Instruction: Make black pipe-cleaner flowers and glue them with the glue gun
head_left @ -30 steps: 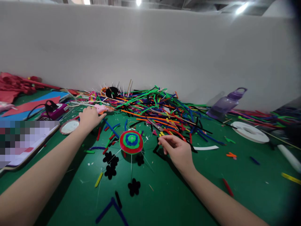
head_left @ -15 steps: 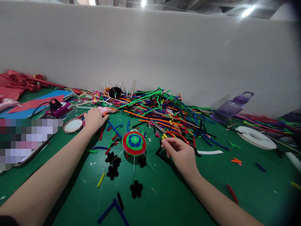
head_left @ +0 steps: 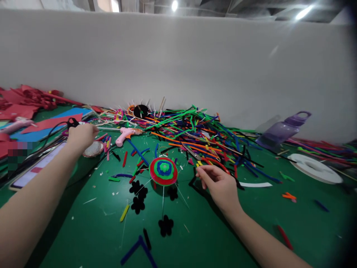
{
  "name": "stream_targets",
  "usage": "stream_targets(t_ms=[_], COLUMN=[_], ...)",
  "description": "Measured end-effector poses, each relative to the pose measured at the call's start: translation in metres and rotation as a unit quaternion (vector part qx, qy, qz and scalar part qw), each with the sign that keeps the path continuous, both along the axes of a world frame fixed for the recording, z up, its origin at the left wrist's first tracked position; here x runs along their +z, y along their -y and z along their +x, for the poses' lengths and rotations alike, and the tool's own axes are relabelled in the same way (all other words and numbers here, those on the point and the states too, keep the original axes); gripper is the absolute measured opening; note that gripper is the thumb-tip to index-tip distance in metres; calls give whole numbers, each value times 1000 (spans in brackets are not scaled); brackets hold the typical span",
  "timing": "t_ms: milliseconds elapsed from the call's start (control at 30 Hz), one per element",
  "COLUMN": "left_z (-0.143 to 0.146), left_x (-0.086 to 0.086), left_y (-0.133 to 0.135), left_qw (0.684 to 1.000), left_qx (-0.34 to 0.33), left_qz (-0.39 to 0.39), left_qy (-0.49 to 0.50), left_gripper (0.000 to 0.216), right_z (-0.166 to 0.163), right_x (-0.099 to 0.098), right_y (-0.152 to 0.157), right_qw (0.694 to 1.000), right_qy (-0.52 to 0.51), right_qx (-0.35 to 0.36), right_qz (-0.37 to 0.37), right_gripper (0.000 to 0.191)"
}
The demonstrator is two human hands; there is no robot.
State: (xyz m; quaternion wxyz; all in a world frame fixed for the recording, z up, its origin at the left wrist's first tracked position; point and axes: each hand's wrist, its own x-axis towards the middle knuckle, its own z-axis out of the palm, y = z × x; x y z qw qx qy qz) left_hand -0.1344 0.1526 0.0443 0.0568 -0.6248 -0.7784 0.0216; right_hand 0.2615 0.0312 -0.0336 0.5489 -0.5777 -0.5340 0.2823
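Note:
My left hand [head_left: 80, 136] reaches to the left, over a small round dish [head_left: 95, 149] and close to a black cable [head_left: 71, 123]; its fingers are hidden behind the back of the hand. A pink glue gun [head_left: 126, 134] lies free on the green table to its right. My right hand [head_left: 220, 184] hovers right of a spiral disc [head_left: 163, 171] of red, green and blue pipe cleaners with thin white sticks poking out. Its thumb and forefinger are pinched together; what is between them is too small to make out. Black flower shapes [head_left: 166, 226] lie around the disc.
A big heap of coloured pipe cleaners [head_left: 195, 128] lies along the white wall, with scissors [head_left: 192, 152] at its front. A purple bottle [head_left: 281, 130] and a white tape ring [head_left: 315, 168] are at the right. A tablet [head_left: 36, 167], red paper [head_left: 28, 98] and a blue sheet [head_left: 67, 113] are at the left.
My left hand has come off the pink glue gun and moved left toward the black cable. My right hand has kept its pinch beside the disc. The view shifted slightly.

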Motion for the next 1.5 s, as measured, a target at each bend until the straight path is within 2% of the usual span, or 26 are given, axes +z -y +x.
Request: stream_targets(t_ms=[167, 367, 733, 933, 1033, 1233, 1500], left_z=[-21, -29, -22, -1, 20, 53, 60], left_x=[-12, -24, -24, -17, -16, -30, -44], left_y=[-9, -19, -22, -20, -22, -25, -31], left_qw=[999, 996, 994, 997, 995, 990, 990], left_qx=[-19, -56, -76, -71, -102, -114, -117], left_qz=[-44, -57, -42, 14, 11, -22, 17], left_qy=[-20, -43, -68, -37, 14, 82, 74], left_gripper=[34, 36, 33, 34, 46, 59, 59], right_z=[0, 2, 1, 1, 1, 1, 0], right_x=[-1, -4, -3, -1, -1, -1, 1], right_y=[-1, -2, -1, -2, -1, -1, 0], right_qw=[1000, 1000, 1000, 999, 999, 999, 999], right_qy=[7, 21, 16, 23, 27, 20, 20], right_qx=[4, 4, 6, 6, 5, 8, 8], right_qz=[2, -10, -19, -27, -33, -41, -35], right_gripper=[30, 27, 27, 29, 29, 29, 30])
